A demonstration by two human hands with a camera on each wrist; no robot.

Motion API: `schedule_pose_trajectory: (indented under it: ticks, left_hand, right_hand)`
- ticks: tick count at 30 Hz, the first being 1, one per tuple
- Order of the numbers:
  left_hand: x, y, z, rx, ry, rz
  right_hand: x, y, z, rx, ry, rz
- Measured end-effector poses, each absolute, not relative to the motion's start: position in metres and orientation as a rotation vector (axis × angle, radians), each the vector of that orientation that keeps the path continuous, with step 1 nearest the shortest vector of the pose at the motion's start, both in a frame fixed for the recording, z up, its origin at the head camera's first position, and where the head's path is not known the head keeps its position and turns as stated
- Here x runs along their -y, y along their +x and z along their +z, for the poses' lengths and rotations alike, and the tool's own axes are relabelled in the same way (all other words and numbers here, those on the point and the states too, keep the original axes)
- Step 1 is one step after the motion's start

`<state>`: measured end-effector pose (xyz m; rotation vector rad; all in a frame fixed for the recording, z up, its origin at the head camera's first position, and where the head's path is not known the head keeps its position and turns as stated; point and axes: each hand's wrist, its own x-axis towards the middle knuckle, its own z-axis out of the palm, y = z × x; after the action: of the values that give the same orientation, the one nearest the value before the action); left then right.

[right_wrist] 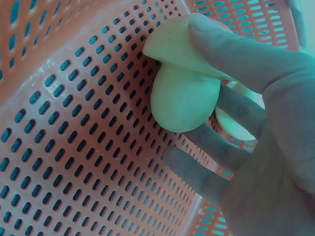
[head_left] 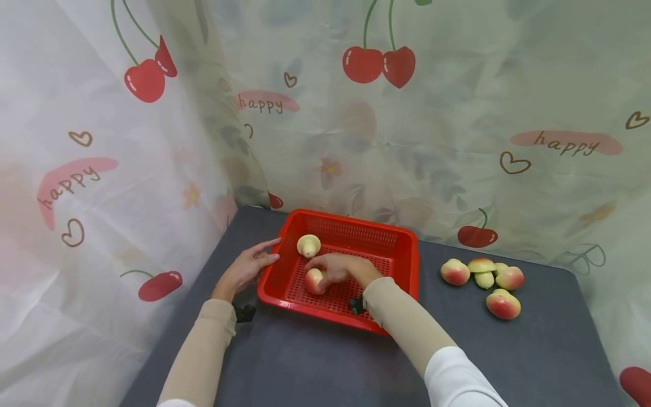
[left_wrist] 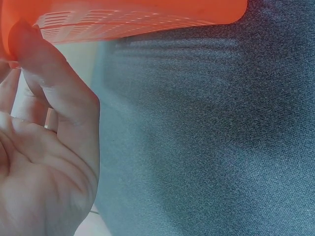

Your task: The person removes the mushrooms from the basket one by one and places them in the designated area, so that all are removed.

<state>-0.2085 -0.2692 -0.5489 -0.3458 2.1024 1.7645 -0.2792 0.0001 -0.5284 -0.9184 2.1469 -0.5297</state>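
In the head view my right hand [head_left: 338,267] reaches down into the red plastic basket [head_left: 351,325]. Its thumb and fingers grip a toy mushroom [head_left: 314,281] with a red and cream cap. The right wrist view shows the thumb on the cap of this mushroom [right_wrist: 184,96], fingers behind it, just over the perforated floor. A second toy mushroom [head_left: 308,246] lies in the basket's far left corner, stem toward me. At the basket's left side my left hand [head_left: 247,270] holds the rim, and the left wrist view has its thumb [left_wrist: 59,78] against the edge.
Several more toy mushrooms [head_left: 503,304] lie grouped on the dark grey table [head_left: 315,362], right of the basket. A cherry-print curtain [head_left: 325,135] hangs behind and at the left, close to the basket's far side.
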Motion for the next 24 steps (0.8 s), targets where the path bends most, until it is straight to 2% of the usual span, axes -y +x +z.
schedule_pose_trajectory:
  ticks: [24]
  left_hand:
    - [0.269,-0.209,-0.548,-2.118,-0.358,1.769]
  right_hand:
    - [-0.016,-0.275,-0.517,-2.197,-0.925,-0.662]
